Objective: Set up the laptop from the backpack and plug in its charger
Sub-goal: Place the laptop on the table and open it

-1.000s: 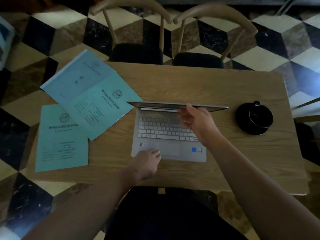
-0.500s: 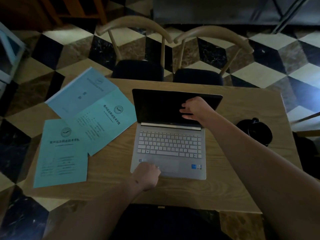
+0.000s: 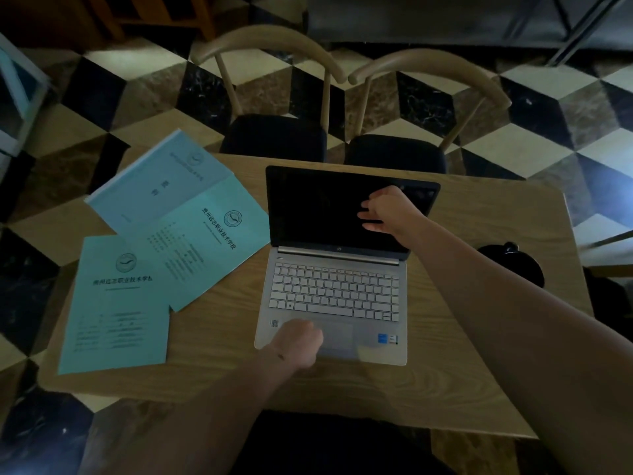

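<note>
Wooden bench (image 3: 479, 354) carries the open laptop (image 3: 334, 293) at its middle, screen dark, with three teal booklets (image 3: 178, 241) fanned just beside it. Right hand (image 3: 390, 209) reaches to the lid's upper corner, fingers loosely spread; left hand (image 3: 296, 342) rests curled on the palm rest. A black cup (image 3: 513, 262) is half hidden behind the right forearm.

"hp" logo on laptop (image 3: 337, 249) bezel, Chinese school title and round emblem on teal booklets (image 3: 116, 299)

One wide-angle head view looks steeply down and forward. It sits close above a light wooden table (image 3: 479, 389).
</note>
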